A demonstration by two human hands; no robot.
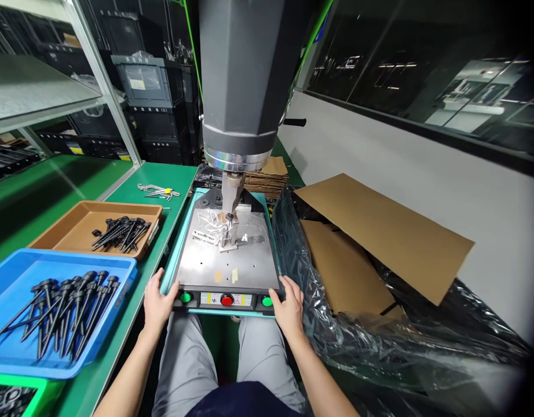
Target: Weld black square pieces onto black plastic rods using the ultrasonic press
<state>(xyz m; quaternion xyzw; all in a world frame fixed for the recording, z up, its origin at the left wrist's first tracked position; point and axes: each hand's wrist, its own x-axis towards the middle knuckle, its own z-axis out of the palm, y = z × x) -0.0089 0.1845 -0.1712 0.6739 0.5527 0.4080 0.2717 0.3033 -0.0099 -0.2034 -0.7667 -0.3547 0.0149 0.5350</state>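
Observation:
My left hand [160, 298] rests at the left front corner of a bench press machine, fingers stretched along its side. Its thumb lies beside the left green button [186, 297]. My right hand [289, 304] mirrors this at the right corner, thumb by the right green button [266, 302]. Both hands are open and hold nothing. Between the buttons sits a red button [226, 300]. On the metal base plate [215, 272] stands a small fixture [228, 240] with a dark part upright in it and clear film around it. The press's metal tool [232, 191] comes down just over the fixture.
At left, a blue tray [132, 272] and a brown tray [54, 234] hold several black rod-like parts with wider heads. Pliers and hex keys [156, 191] lie behind them. At right, cardboard sheets [388, 231] rest in black plastic [336, 336]. The grey press head [241, 69] hangs above.

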